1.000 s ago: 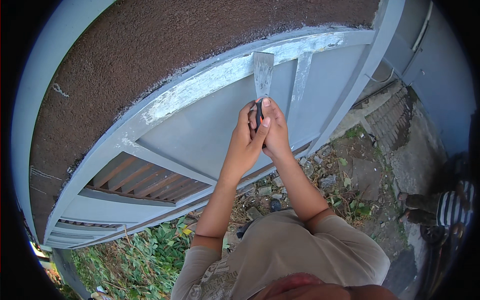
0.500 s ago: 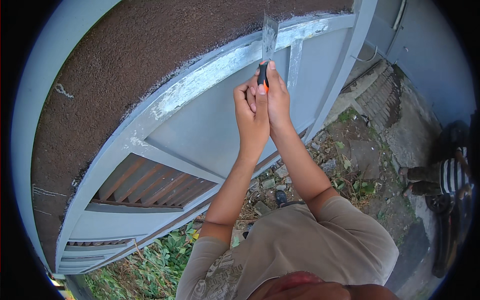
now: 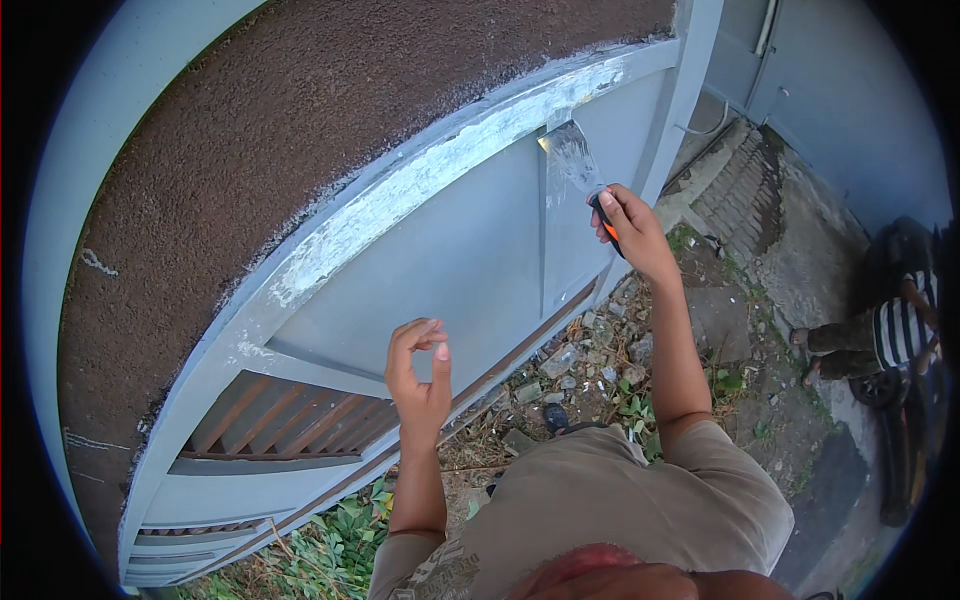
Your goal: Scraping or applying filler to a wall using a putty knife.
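Observation:
My right hand [image 3: 637,235] grips a putty knife [image 3: 574,160] by its black and orange handle. The wide metal blade carries whitish smears and points up and left. Its tip lies against or just in front of the short upright strip, below the arched grey rail [image 3: 405,196]; whether it touches I cannot tell. White filler-like patches cover much of that rail. Lower and to the left, my left hand [image 3: 416,378] is raised in front of the grey panel [image 3: 440,255], holding nothing. Its fingers are curled, with the thumb apart from them.
Rough brown wall [image 3: 200,150] curves above the rail. A slatted opening [image 3: 290,420] is at the lower left. Rubble [image 3: 570,365] and green plants [image 3: 320,550] lie along the base. Far right, a person in a striped top [image 3: 895,335] is beside a dark vehicle [image 3: 900,450].
My hands have separated. The right has moved right and down with the putty knife, its blade now tilted left. The left has let go and dropped down to the left.

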Available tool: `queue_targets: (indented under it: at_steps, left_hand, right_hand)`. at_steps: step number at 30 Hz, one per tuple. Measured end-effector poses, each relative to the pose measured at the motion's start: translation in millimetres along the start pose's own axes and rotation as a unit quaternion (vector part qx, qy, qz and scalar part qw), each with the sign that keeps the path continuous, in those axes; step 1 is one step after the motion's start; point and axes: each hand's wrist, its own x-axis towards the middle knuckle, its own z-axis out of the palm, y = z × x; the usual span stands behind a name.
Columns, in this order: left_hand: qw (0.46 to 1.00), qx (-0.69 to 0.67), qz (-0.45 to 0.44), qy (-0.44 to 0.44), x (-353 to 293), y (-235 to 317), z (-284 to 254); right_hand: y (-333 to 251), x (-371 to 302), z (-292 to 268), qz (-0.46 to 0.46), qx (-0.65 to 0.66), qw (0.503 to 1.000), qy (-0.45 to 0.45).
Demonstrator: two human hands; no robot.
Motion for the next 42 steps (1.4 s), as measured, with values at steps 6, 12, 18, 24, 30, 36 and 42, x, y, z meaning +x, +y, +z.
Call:
queue_targets:
  at_steps: [6,12,18,24,30,36,42]
  left_hand:
    - [0.963,0.119,0.027,0.241,9.1,-3.0,-104.2]
    - [0.926,0.087,-0.034,0.366,13.6,-14.8,-138.4]
    - [0.924,0.086,-0.001,0.372,20.9,-24.1,-143.1]
    - [0.933,0.059,0.026,0.353,33.9,-26.5,-149.6]
    - [0.938,-0.028,0.043,0.343,43.0,-23.4,-165.1]
    - [0.938,-0.121,0.044,0.321,50.6,-25.6,-175.0]
    - [0.946,-0.123,0.045,0.296,50.7,-24.0,-180.8]
  right_hand:
    - [-37.0,6.9,1.4,0.001,-0.082,0.989,0.119]
    - [-22.8,14.0,34.9,-0.156,-0.174,0.966,0.113]
    - [-14.1,31.0,45.7,-0.283,-0.236,0.922,0.122]
    - [-17.7,36.4,49.0,-0.212,-0.207,0.955,0.027]
    - [-27.8,31.3,65.9,-0.157,-0.168,0.972,0.038]
    - [-42.1,18.9,92.9,-0.055,-0.136,0.988,0.055]
    - [-50.1,23.4,114.7,-0.017,-0.048,0.994,0.098]
